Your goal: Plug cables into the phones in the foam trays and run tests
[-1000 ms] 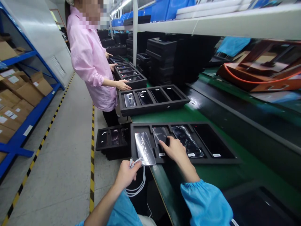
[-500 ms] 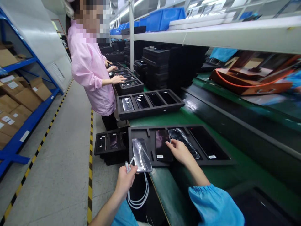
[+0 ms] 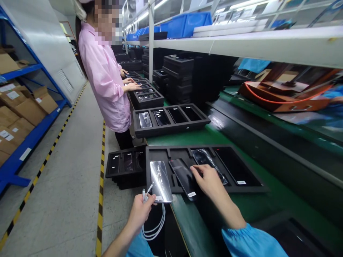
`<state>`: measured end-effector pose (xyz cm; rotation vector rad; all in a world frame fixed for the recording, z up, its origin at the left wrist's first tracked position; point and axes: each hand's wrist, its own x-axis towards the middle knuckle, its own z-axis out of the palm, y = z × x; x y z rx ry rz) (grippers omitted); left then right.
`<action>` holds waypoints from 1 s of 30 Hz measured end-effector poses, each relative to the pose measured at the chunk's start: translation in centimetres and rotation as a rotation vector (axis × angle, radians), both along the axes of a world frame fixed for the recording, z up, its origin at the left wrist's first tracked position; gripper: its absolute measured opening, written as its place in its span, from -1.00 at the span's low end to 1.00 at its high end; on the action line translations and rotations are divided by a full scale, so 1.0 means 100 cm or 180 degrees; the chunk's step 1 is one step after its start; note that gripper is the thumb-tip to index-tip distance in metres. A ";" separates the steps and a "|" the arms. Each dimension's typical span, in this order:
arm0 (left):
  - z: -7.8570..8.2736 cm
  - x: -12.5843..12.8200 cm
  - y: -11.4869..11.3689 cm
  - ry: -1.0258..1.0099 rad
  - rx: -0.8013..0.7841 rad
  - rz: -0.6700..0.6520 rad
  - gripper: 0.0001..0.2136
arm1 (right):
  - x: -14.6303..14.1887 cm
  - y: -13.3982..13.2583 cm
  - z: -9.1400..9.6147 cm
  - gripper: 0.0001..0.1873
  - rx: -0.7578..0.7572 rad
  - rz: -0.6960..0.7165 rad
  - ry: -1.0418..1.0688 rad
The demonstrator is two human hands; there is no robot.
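My left hand (image 3: 141,211) is closed on the lower end of a film-covered smartphone (image 3: 160,182) and also grips a looped white cable (image 3: 155,230), its plug ends sticking up. To the right, my right hand (image 3: 210,179) pinches the right edge of a dark smartphone (image 3: 184,178) with a white label. That phone lies slanted over the black foam tray (image 3: 158,152), its lower end past the tray's front rim. In the tray's other slots rest a phone in wrinkled clear film (image 3: 207,161) and a dark phone (image 3: 235,166).
Another tray with several phones (image 3: 171,130) sits beyond mine on the green bench (image 3: 184,217). A lower tray stack (image 3: 125,178) stands at the left. A co-worker in a pink smock (image 3: 103,71) handles trays farther along. A white shelf (image 3: 254,44) runs overhead at right.
The dark phone in my right hand has turned and shifted toward me, out of line with its slot. My left hand, phone and cable have dropped slightly. The co-worker's hands have drawn back a little.
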<state>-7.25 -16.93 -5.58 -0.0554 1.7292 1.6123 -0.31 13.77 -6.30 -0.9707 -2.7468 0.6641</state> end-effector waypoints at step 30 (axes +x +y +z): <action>-0.022 0.004 -0.004 -0.0018 0.0203 0.0038 -0.24 | 0.031 0.091 0.025 -0.35 0.0931 -0.0242 -0.1100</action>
